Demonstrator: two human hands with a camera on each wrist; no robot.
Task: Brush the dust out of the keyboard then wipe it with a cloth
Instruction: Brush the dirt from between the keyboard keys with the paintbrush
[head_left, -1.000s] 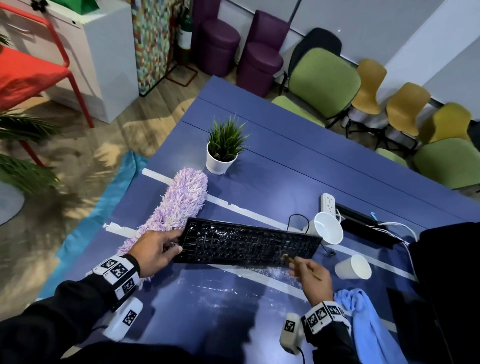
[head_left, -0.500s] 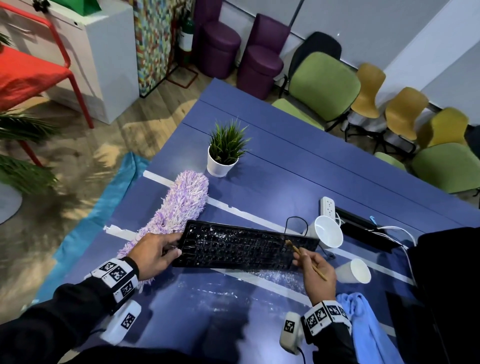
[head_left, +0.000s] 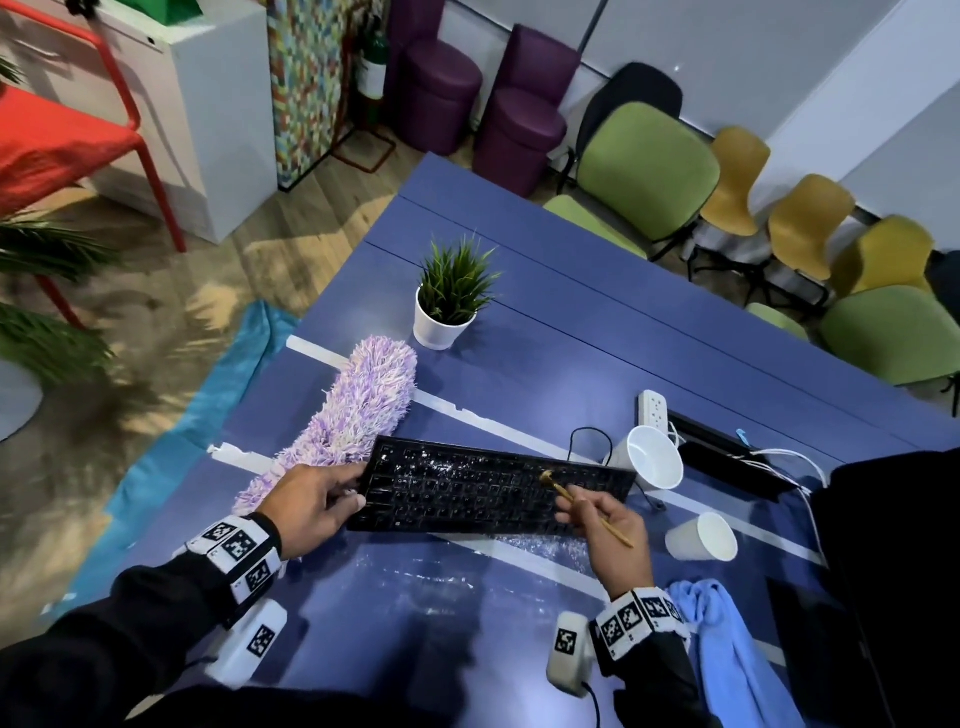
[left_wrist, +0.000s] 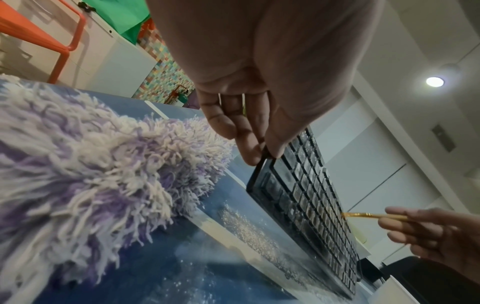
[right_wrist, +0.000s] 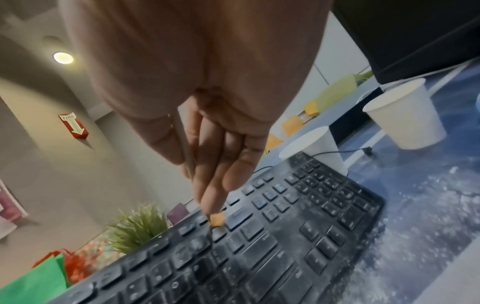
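Black keyboard (head_left: 491, 492) stands tilted on its near edge on the table (head_left: 571, 364), left hand (head_left: 317, 506) clamped on its left end, likely so dust drops. Right hand (head_left: 615, 530) pinches the brush (head_left: 582, 504), bristles seemingly on its upper-right keys. White dust (head_left: 540, 545) lies before the keyboard; the cloth (head_left: 727, 649) waits beyond its right end.

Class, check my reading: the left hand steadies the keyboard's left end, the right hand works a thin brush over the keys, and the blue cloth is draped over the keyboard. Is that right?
One detail is wrong. The blue cloth is not on the keyboard; the head view shows it lying on the table beside the right wrist, untouched. The left hand does grip the keyboard's left end, and the right hand does hold the brush on the keys.
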